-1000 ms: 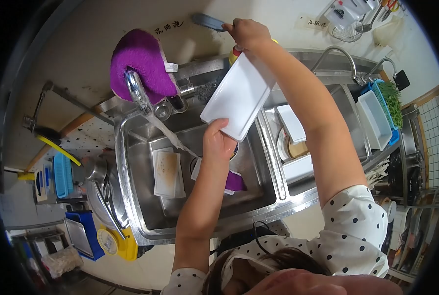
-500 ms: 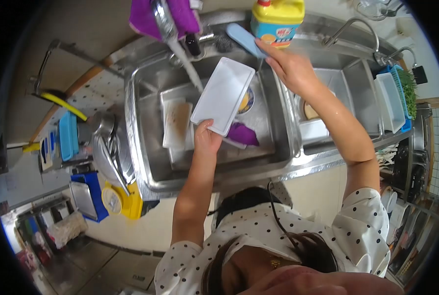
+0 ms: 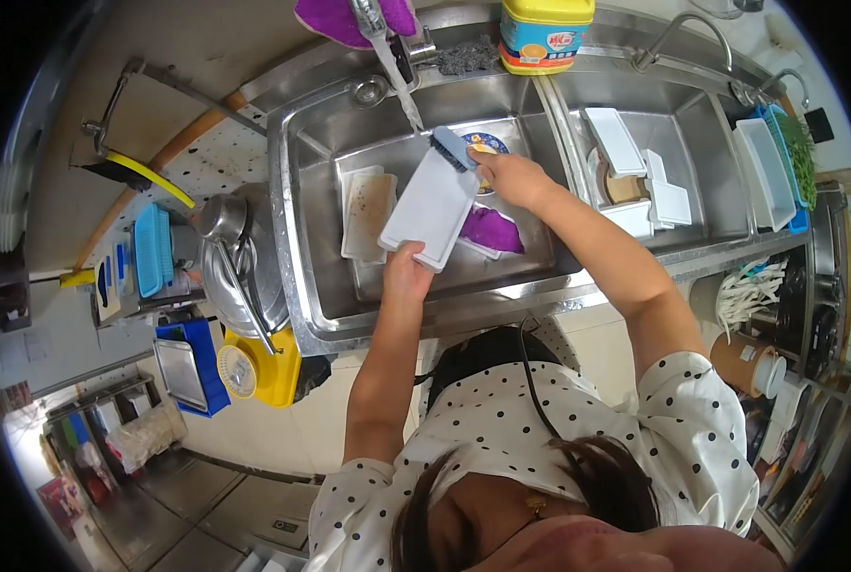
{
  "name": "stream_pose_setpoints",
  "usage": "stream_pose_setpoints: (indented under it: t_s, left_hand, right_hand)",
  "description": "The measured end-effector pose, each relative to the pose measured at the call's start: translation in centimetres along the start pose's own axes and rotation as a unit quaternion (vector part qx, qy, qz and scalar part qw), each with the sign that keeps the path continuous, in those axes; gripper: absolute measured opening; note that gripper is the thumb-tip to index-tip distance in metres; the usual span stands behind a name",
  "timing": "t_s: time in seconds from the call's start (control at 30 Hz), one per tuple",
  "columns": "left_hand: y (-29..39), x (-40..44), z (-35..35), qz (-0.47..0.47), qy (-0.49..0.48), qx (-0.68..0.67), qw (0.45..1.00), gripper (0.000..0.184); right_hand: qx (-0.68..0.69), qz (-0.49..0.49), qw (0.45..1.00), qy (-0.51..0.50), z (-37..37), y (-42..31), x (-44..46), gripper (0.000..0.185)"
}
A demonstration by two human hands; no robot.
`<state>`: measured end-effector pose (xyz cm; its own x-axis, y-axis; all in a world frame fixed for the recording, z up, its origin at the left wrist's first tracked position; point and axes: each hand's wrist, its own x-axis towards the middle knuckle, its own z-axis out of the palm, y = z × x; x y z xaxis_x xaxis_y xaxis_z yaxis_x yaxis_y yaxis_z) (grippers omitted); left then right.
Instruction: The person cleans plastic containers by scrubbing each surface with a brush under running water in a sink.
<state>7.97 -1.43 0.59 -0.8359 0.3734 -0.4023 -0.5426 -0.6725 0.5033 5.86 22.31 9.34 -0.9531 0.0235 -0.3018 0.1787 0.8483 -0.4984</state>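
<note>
My left hand (image 3: 408, 272) grips the near end of a white rectangular plastic tray (image 3: 427, 217), tilted over the left basin (image 3: 297, 276). In my right hand (image 3: 509, 178) is a blue scrub brush (image 3: 455, 150), its dark bristles against the tray's far end. Water runs from the faucet (image 3: 368, 17) just beyond the tray. Below lie a purple cloth (image 3: 492, 231), a patterned plate (image 3: 487, 143) partly hidden by the brush and hand, and a brown-stained white tray (image 3: 368, 214).
The right basin (image 3: 688, 143) holds several white containers (image 3: 616, 141). A yellow-and-blue detergent jug (image 3: 545, 38) and a steel scourer (image 3: 466, 57) stand behind the sinks. Metal pots (image 3: 240, 267) sit at left. A white bin (image 3: 762, 181) and blue basket of greens (image 3: 793, 153) are at right.
My right hand has brought the brush down and left from near the jug onto the tray's far end. My left hand still holds the tray. The camera view has shifted.
</note>
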Motion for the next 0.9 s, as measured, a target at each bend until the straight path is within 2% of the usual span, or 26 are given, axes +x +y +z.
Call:
stream_pose_setpoints:
  t_s: [0.07,0.13,0.2,0.23,0.27,0.33,0.37,0.4,0.47,0.5,0.57,0.6,0.63,0.67,0.73,0.77,0.8,0.9]
  left_hand:
    - [0.5,0.1,0.6,-0.003,-0.022,-0.008,1.0,0.062]
    - [0.9,-0.1,0.9,-0.017,-0.039,-0.041,0.998,0.062]
    - [0.9,-0.3,1.3,-0.025,-0.033,-0.02,0.999,0.061]
    - [0.7,-0.1,1.5,-0.019,-0.035,0.003,0.999,0.061]
    - [0.7,-0.1,1.6,-0.012,-0.036,0.026,0.999,0.06]
    - [0.9,0.4,1.8,-0.015,-0.029,0.015,0.999,0.062]
    - [1.3,0.4,1.9,-0.02,-0.033,0.0,0.999,0.063]
    - [1.6,0.7,2.2,-0.025,-0.04,-0.016,0.999,0.064]
    - [1.8,0.2,2.3,-0.02,-0.04,0.014,0.999,0.065]
    - [2.0,-0.1,2.6,-0.017,-0.05,0.03,0.998,0.065]
    - [1.7,0.0,2.7,0.013,-0.047,0.065,0.997,0.065]
    - [1.8,-0.2,2.8,0.001,-0.042,0.05,0.998,0.065]
    - [2.1,-0.5,3.0,-0.013,-0.038,0.037,0.999,0.065]
    - [2.3,-0.1,3.4,-0.027,-0.042,0.024,0.998,0.066]
    - [2.3,-0.4,3.6,-0.019,-0.054,0.058,0.997,0.066]
    - [2.1,-0.8,4.2,-0.013,-0.058,0.078,0.995,0.065]
    - [2.0,-1.2,4.5,-0.007,-0.059,0.097,0.993,0.065]
    - [1.9,-0.3,3.6,-0.03,-0.044,0.055,0.997,0.064]
  right_hand:
    - [-0.074,-0.085,0.993,-0.035,1.9,-0.1,-0.7,0.041]
    - [-0.071,-0.178,0.981,0.002,2.3,-3.0,-3.6,0.04]
    - [-0.077,-0.079,0.994,-0.024,1.6,-1.8,-1.7,0.043]
    - [-0.101,-0.072,0.992,0.007,0.9,-0.1,-0.6,0.042]
    - [-0.06,-0.008,0.998,0.022,-0.5,-0.4,-0.8,0.042]
    - [-0.11,-0.059,0.992,-0.005,0.7,-2.4,-2.6,0.043]
    - [-0.064,-0.142,0.988,-0.006,1.7,-3.4,-3.9,0.046]
    - [-0.085,-0.161,0.983,-0.024,2.3,-4.4,-4.6,0.049]
    - [-0.098,-0.112,0.989,0.01,1.8,-2.2,-2.7,0.048]
    - [-0.067,-0.045,0.996,0.032,-0.2,-1.0,-1.6,0.047]
    - [-0.093,-0.093,0.991,0.035,0.3,-1.5,-2.5,0.047]
    - [-0.107,-0.116,0.987,0.033,0.9,-2.0,-3.7,0.048]
    - [-0.101,-0.187,0.977,0.013,2.1,-3.3,-5.1,0.048]
    - [-0.102,-0.191,0.976,0.015,1.8,-4.2,-5.9,0.05]
    - [-0.131,-0.1,0.984,0.073,1.3,-1.3,-3.5,0.05]
    - [-0.016,0.001,0.999,0.032,-0.6,0.0,-2.2,0.05]
    - [-0.02,0.014,0.998,0.05,-0.3,0.8,-2.2,0.05]
    - [-0.081,-0.195,0.977,0.042,2.4,-3.5,-7.0,0.045]
